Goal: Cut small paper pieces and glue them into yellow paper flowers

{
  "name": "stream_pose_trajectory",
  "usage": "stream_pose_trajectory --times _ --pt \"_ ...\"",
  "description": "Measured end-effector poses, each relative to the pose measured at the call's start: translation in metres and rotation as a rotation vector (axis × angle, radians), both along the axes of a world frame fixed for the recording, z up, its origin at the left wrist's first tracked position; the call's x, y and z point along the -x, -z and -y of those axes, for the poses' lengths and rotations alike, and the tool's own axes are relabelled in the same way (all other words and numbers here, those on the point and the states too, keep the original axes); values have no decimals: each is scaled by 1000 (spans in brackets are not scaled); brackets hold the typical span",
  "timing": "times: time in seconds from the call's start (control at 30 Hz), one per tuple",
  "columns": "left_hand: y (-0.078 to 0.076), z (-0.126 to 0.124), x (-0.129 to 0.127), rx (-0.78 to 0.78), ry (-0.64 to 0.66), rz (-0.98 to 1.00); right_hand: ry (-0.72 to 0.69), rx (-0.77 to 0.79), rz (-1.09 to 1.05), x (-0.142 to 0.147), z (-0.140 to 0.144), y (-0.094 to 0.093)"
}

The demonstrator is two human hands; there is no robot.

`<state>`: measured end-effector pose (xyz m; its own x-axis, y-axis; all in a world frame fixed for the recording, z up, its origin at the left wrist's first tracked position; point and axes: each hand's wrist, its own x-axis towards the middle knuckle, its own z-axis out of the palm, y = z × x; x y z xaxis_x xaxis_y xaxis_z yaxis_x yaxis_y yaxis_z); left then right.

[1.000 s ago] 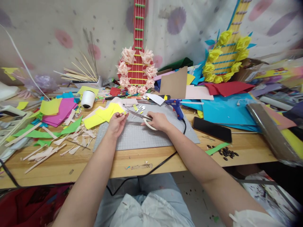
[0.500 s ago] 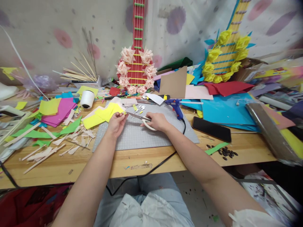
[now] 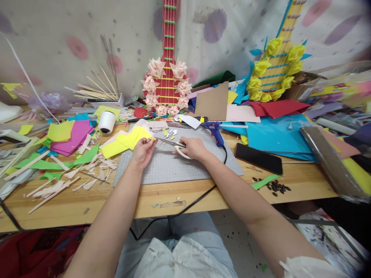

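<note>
My left hand (image 3: 142,151) pinches a tiny yellow piece (image 3: 153,138) between thumb and fingertips; its exact shape is too small to make out. My right hand (image 3: 192,148) grips a pair of scissors (image 3: 180,150) by the white handles. The blades point left, with their tips right at the small yellow piece. Both hands are over the grey cutting mat (image 3: 174,170). Behind my left hand lie yellow paper sheets (image 3: 124,141). A few small white and yellow bits (image 3: 171,134) lie on the mat beyond the scissors.
A blue glue gun (image 3: 215,132) lies right of the mat, its black cord trailing over the table edge. Nearby are a phone (image 3: 258,158) and several black beads (image 3: 276,187). A white thread spool (image 3: 107,122) and paper scraps (image 3: 95,170) are left. A red paper guitar (image 3: 168,81) stands behind.
Almost nothing differs. Both hands, the small yellow piece and the scissors keep nearly the same position; the view has shifted very slightly.
</note>
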<state>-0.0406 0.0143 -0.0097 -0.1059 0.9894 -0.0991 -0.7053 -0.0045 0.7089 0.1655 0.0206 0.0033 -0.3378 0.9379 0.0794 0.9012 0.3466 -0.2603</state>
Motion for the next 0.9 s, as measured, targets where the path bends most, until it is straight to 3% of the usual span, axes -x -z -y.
stream_pose_trajectory --times 0.9 --pt "-1 3 -3 36 22 -44 -28 60 -16 -3 2 -4"
